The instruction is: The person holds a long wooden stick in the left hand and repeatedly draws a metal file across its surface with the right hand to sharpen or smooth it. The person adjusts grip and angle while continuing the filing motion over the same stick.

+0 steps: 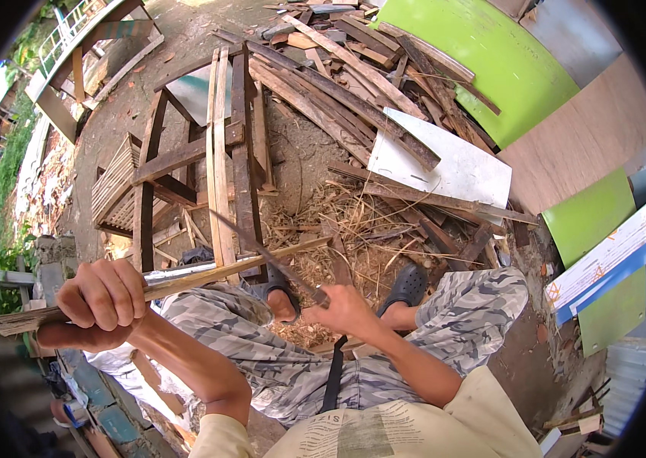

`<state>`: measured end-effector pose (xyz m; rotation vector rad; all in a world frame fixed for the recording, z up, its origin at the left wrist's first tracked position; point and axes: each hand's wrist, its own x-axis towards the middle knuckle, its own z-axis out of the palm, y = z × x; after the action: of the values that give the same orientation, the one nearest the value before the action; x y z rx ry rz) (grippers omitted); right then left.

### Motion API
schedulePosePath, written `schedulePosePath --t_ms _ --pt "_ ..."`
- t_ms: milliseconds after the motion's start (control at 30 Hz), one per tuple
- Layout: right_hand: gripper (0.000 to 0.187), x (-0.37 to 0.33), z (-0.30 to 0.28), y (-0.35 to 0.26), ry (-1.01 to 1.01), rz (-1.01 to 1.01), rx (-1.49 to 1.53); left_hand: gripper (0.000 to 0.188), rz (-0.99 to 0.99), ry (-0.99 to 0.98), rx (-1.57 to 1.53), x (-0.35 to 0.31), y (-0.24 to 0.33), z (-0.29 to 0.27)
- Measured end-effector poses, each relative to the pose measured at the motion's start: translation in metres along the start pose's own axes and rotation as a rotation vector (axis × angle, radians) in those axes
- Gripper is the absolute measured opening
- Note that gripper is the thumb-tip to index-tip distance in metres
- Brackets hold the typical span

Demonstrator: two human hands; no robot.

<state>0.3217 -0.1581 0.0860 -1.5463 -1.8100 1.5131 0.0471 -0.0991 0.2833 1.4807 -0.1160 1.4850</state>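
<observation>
My left hand [105,298] is closed round the thick end of a long, pale wooden stick [208,272]. The stick slants up to the right across my knee and thins to a point. My right hand [344,311] grips the handle of a long, dark-bladed knife [273,259], whose blade points up and to the left. The blade crosses the stick between my knees; whether the two touch I cannot tell. Shavings and thin strips [315,221] litter the ground just past my shoes.
A dark wooden frame [240,168] with long pale slats [217,153] across it stands ahead. A heap of scrap boards [368,69] lies beyond, beside a white panel [445,164] and green sheets [483,53]. A block wall [101,397] runs along my left.
</observation>
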Motion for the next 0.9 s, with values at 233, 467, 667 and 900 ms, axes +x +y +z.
schedulePosePath --t_ms 233,467,667,900 --pt "0.024 0.000 -0.005 0.017 -0.051 0.084 -0.071 0.054 -0.008 0.042 0.023 -0.002 0.004 0.002" --pt "0.022 -0.016 0.009 -0.031 0.022 -0.043 0.053 0.054 -0.007 0.036 0.002 0.002 -0.004 0.001" --pt "0.025 -0.025 0.006 -0.030 0.059 -0.070 0.090 0.054 -0.009 0.027 0.004 0.004 -0.008 0.004" --pt "0.029 -0.010 0.010 -0.018 0.043 0.009 0.100 0.055 0.003 0.033 0.015 0.004 -0.005 0.002"
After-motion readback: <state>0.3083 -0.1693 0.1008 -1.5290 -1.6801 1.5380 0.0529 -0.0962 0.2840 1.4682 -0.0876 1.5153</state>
